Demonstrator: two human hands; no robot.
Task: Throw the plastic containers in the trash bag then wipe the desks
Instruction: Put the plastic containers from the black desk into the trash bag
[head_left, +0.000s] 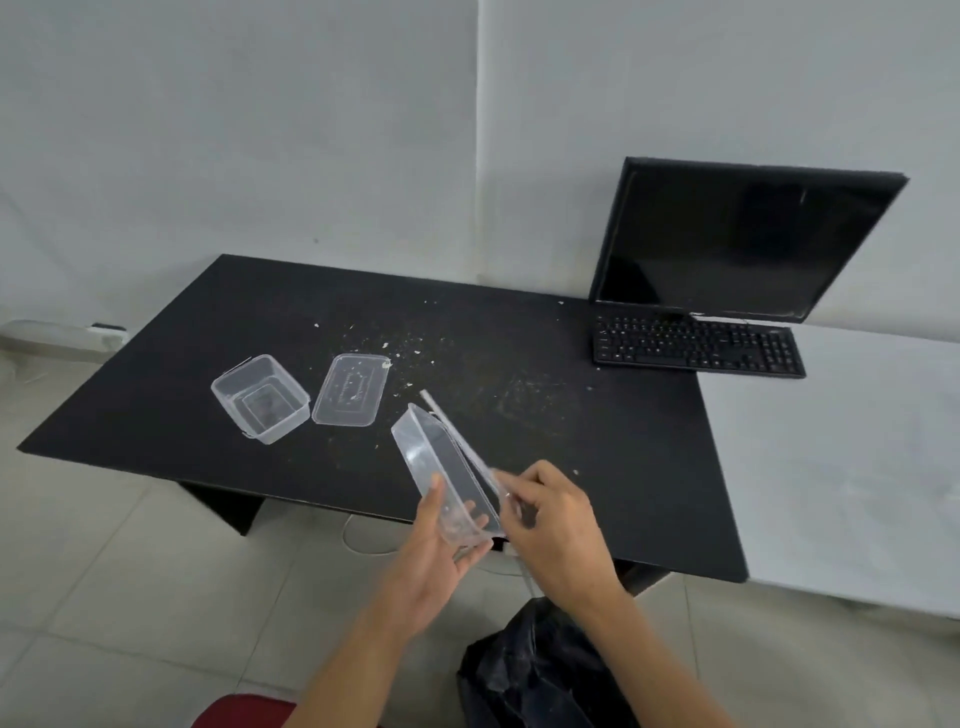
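Note:
A clear plastic container is tilted on its side above the front edge of the black desk. My left hand grips its near end from below. My right hand pinches its clear lid, which stands on edge against the container's open side. Another clear container sits upright and open on the desk's left part, with a separate clear lid lying flat just right of it. A black trash bag stands on the floor below my right arm.
White crumbs are scattered over the desk's middle. A black monitor and keyboard stand at the far right, by a white desk. A white cable lies on the tiled floor under the desk. Walls are close behind.

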